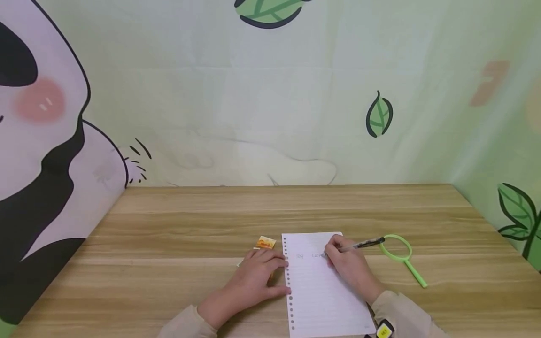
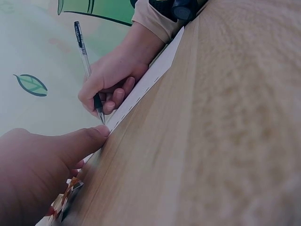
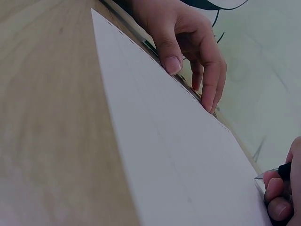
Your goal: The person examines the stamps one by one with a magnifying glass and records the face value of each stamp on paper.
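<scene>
A lined sheet of paper [image 1: 321, 295] with punched holes down its left side lies on the table. My right hand [image 1: 352, 267] pinches a pen [image 1: 363, 244], its tip at the handwriting near the top of the sheet. In the left wrist view the pen [image 2: 84, 61] has a clear barrel and a black grip. My left hand [image 1: 253, 277] rests with spread fingers on the sheet's left edge. Beneath and behind that hand lie small orange-and-white cards [image 1: 266, 241], partly hidden by its fingers.
A green magnifying glass [image 1: 416, 272] lies right of the paper, its ring near the pen's back end. The wooden table [image 1: 190, 211] reaches back to a cloth backdrop [image 1: 190, 94] printed with a panda and leaves.
</scene>
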### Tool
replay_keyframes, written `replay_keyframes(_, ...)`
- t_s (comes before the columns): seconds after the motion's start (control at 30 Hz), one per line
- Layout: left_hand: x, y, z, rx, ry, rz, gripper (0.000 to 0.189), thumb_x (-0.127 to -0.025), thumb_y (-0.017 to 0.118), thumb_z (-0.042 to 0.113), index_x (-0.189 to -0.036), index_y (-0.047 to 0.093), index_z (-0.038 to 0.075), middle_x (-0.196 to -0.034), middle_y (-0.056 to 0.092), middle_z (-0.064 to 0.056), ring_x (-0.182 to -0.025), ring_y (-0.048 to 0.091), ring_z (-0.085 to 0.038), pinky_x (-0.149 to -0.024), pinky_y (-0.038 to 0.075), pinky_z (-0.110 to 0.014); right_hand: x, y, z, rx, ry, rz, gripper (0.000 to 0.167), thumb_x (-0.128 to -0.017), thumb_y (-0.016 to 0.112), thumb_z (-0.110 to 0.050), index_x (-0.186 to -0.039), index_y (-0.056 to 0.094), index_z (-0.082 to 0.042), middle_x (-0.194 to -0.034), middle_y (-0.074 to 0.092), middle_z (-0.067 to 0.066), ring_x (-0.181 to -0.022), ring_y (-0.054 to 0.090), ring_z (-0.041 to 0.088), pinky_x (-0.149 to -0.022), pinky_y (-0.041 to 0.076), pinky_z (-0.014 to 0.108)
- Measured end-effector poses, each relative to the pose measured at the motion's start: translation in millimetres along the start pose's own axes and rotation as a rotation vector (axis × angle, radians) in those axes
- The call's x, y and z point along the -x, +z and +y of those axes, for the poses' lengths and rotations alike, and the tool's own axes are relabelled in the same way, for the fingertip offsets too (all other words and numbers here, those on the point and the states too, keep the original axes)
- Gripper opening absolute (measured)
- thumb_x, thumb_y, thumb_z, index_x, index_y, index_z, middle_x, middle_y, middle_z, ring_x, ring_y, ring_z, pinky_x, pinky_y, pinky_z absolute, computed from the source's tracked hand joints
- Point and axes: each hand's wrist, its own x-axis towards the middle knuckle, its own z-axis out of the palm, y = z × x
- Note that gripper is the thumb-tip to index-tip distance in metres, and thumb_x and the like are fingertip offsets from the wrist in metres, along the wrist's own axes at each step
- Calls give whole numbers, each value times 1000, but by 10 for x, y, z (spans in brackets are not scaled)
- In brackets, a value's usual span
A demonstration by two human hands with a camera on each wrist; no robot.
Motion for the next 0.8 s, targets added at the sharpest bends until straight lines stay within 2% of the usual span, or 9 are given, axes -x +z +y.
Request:
replay_keyframes(0.43, -3, 3, -1, 3, -1, -10, 48, -78, 73, 49, -113, 68, 17, -121, 62, 5, -118, 53, -16, -104, 39, -42, 18, -8, -26, 22, 40, 41, 23, -89, 50, -14, -68, 55, -9, -54, 52, -1, -52, 46, 13, -54, 37, 23)
replay_keyframes(0.8, -7, -2, 2, -8, -3, -13, 48, -78, 73, 50, -113, 68, 16, -121, 62, 5, -118, 53, -16, -103, 40, -43, -8, -27, -4, -100, 36, 29, 22, -93, 50, -13, -75, 58, -3, -53, 48, -1, -44, 44, 10, -46, 38, 22)
